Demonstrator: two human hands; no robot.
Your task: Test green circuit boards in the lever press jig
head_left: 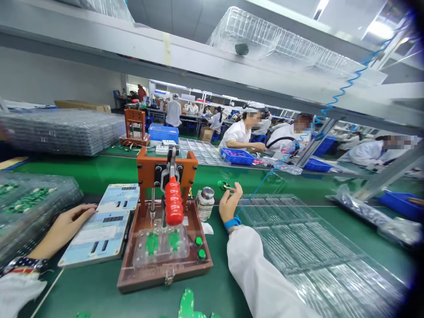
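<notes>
My left hand [74,221] lies with its fingers stretched over the edge of a light-blue test box [96,238] with small digital displays. In front of me stands a test fixture with a brown base [165,276], an orange frame [142,170] and a red lever handle [174,201]. Two green circuit boards [152,244] sit side by side in its clear plate [139,256]. Right of the fixture, my right hand [231,202] is raised, a blue wrist strap [232,222] around its wrist. At its curled fingertips is a small green circuit board [224,184] with dark parts.
A white-labelled bottle [205,205] stands behind the fixture's right side. Clear trays [298,238] cover the right bench. Stacked trays with green boards [33,198] are at left. Loose green boards [187,302] lie at the front edge. A coiled blue cord [258,187] runs to my strap.
</notes>
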